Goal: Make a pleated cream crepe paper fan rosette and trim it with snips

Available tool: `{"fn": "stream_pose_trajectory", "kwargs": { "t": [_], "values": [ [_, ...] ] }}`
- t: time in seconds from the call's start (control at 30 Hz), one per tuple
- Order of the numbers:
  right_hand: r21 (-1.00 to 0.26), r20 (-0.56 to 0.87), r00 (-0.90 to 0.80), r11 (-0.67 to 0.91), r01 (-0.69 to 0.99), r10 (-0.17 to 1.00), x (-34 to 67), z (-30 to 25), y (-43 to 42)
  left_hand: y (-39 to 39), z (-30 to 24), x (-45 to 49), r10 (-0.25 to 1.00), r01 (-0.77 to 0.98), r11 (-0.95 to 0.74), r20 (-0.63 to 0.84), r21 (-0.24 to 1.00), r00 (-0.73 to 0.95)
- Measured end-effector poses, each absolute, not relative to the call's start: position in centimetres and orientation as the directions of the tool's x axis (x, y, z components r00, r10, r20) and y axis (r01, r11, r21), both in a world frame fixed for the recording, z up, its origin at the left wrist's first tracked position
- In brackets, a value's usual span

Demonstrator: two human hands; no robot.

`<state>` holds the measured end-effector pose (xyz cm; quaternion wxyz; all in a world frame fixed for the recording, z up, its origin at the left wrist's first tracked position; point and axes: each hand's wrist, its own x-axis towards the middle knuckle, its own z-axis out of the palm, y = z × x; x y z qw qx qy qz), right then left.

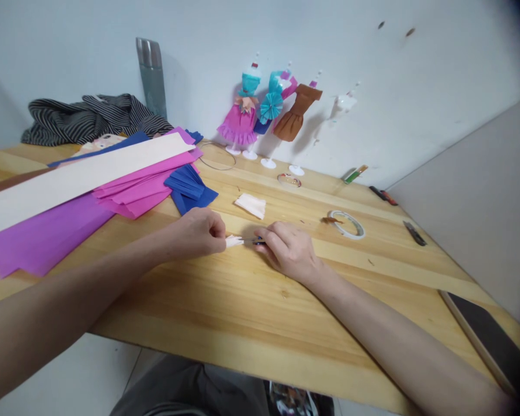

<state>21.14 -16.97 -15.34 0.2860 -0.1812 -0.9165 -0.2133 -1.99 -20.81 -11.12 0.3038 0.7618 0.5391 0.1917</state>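
Observation:
My left hand [201,232] is closed in a pinch on a small piece of pale crepe paper [234,241], whose cut end sticks out to the right. Facing it, my right hand [288,248] is wrapped round small scissors [253,240] with dark handles. Their blades point left and meet the edge of the paper; how far apart they are I cannot tell. Just beyond both hands lies another pale pleated paper piece [250,205] on the wooden table [242,312].
Left lie purple paper [47,245], pink paper [143,185], blue paper [190,188] and a long cream strip [82,170]. Several mini dress stands, one with a brown dress [298,112], line the wall. A tape roll [355,225], cutter [415,233] and dark flat object [481,329] lie right.

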Motion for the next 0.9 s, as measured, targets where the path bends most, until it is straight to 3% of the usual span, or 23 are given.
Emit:
{"fn": "stream_pose_trajectory", "kwargs": {
  "t": [0.27, 0.9],
  "values": [
    [0.258, 0.599, -0.769, 0.857, 0.447, 0.221, 20.89, -15.23, -17.15, -20.74, -11.42, -1.95, 0.944, 0.692, -0.253, 0.015, 0.676, 0.33],
    [0.39, 0.544, -0.83, 0.838, 0.381, 0.125, 20.66, -15.12, -17.48, -20.94, -11.18, -1.39, 0.921, 0.685, -0.284, -0.008, 0.671, 0.39]
  ]
}}
